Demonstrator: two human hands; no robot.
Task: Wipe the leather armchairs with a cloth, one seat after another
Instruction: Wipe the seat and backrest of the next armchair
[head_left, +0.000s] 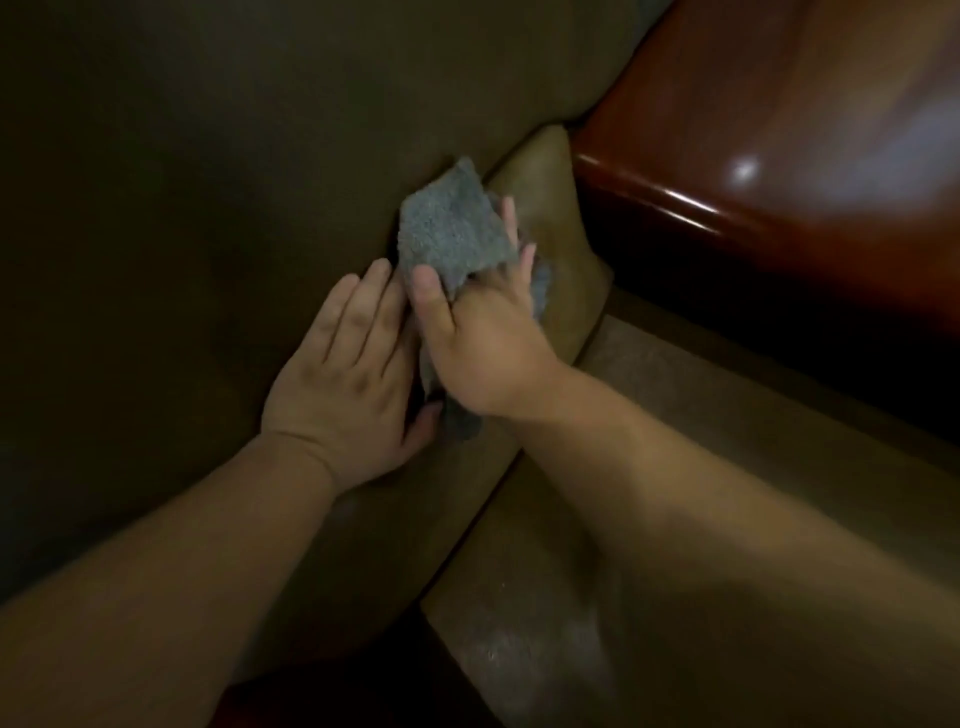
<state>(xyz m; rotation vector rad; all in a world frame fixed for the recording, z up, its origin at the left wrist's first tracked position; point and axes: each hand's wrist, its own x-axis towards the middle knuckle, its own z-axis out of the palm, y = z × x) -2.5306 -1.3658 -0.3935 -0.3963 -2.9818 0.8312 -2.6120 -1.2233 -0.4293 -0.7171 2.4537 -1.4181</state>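
Grey terry cloth (452, 228) sits bunched at the seam where the dark leather cushion (182, 208) meets the lighter brown padded side of the armchair (550, 208). The right hand (483, 343) grips it, thumb clamped over the near edge and fingers curled round the far side, with a fold of the cloth trailing out beneath the palm. The left hand (343, 374) lies just beside it, flat on the cushion with fingers straight and close together, its thumb touching the trailing end of the cloth; it seems to be pressing the cushion back so the crease opens.

Beyond the padded side runs a glossy red-brown wooden armrest (753, 171), catching a bright highlight. Below it, a strip of brownish floor (545, 597) shows, though the light is too dim to be sure of its material.

As for progress, the work appears to be mid-seat: the cloth is in the gap at the cushion's edge, a detail spot and not the broad surface. Whether the rest of this cushion is already wiped cannot be told, since the leather shows no clear streaks or damp marks. No other armchair is in view, so how many seats remain is unknown.
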